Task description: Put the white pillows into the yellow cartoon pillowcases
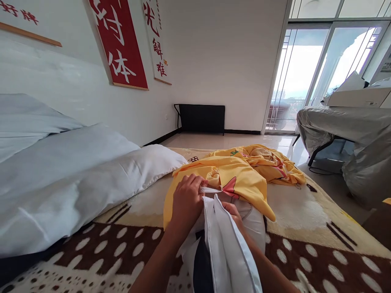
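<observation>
My left hand (188, 197) is closed, with its thumb and fingers bunched at a thin white fabric strip (211, 190) and the top of a white-and-navy cloth cover (224, 248). The cover's folded edges run down toward me between my forearms. My right hand (232, 210) is closed at the cover's right edge, partly hidden behind the white cloth. Just beyond both hands, a yellow cloth (244, 175) with a red star-like print lies over a white, stuffed-looking thing (255, 224), perhaps a pillow. Exactly where this joins the cover is hidden.
A patterned brown-and-cream blanket (308, 207) covers the bed. White pillows (106, 179) lie along the left. A second crumpled yellow cloth (271, 160) is at the far edge. Plastic-wrapped furniture (332, 122) stands right; a black panel (201, 119) leans against the far wall.
</observation>
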Tool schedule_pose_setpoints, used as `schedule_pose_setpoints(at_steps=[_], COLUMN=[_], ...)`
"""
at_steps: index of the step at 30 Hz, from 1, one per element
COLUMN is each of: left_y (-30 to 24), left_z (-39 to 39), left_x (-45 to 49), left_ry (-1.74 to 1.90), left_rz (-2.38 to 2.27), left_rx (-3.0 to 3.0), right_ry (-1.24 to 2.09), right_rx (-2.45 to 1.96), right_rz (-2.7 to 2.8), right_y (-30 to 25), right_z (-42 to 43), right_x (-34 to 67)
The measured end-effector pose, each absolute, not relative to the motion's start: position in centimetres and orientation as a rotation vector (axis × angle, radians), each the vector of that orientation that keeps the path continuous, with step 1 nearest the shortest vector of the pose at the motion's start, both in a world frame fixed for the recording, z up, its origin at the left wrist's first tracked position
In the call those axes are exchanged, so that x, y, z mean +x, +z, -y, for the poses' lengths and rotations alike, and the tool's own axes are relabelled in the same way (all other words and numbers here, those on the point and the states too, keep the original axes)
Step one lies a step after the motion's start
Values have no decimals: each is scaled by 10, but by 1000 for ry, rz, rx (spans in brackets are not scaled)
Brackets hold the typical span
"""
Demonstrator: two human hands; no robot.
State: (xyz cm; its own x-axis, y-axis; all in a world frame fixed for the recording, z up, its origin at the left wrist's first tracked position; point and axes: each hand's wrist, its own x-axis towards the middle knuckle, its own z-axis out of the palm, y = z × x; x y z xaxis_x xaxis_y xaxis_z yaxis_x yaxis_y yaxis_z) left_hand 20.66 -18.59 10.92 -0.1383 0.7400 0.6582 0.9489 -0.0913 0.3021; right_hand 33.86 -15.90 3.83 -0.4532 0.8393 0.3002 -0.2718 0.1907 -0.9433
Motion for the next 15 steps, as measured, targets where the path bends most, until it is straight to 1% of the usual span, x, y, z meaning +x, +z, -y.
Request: schedule_pose_setpoints(at_steps=[4, 7, 9, 13, 15], left_y=[110, 112, 111, 109, 109], left_z=[186, 186, 187, 189, 188], left_x=[205, 203, 203, 204, 203], left_ry=[-1285, -1278, -1143, -754, -698], left_rz=[2011, 2052, 2048, 2091, 2137], left_rx=[-1868, -1895, -1826, -1571, -1624], right_ry=[1500, 1430, 1354, 1093, 1011], right_rx=[-556, -534, -535, -529, -549], right_rz=[1445, 1485, 1513, 1649, 1712], right_y=[44, 46, 47, 49, 48], right_z=[160, 160, 160, 159, 159], right_x=[338, 338, 338, 339, 339])
